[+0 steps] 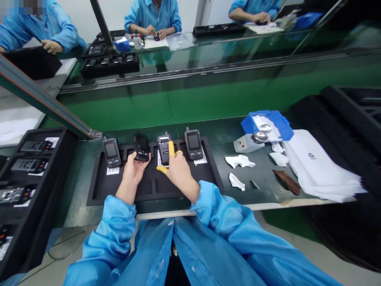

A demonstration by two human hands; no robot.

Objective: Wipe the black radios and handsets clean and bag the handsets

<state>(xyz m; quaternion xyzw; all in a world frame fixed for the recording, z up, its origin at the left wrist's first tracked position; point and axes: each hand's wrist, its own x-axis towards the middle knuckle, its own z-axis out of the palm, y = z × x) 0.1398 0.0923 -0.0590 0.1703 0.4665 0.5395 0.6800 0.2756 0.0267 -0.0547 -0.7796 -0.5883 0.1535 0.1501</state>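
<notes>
Device in the left hand: a dark handheld unit [141, 143] is over the far side of the tray, left of centre; the left hand [133, 169] holds it by its near end, thumb on one side and fingers on the other.
Back-up device: just right of it, a second unit [163, 147] lies back side up. The right hand [180, 169], with yellow finger covers, is at its near right part, thumb and forefinger spread wide; I cannot tell whether they press on it.
Outer devices: a left-end unit [112, 153] and a right-end unit [193, 145] lie screen up, each by a printed white label.
Progress: the outer two seem set aside and the middle two in hand; which are finished cannot be told.
Black tray: the compartmented tray [171, 191] lies under all four, on the green bench [216, 131].
Right of the tray: scraps of white paper [239, 161], a white bottle [247, 143], a blue bin [286, 128] and stacked white sheets [324, 167].
Far left: a dark rack [38, 212] carries more such units.
Far side: co-workers in blue sit across the bench.
</notes>
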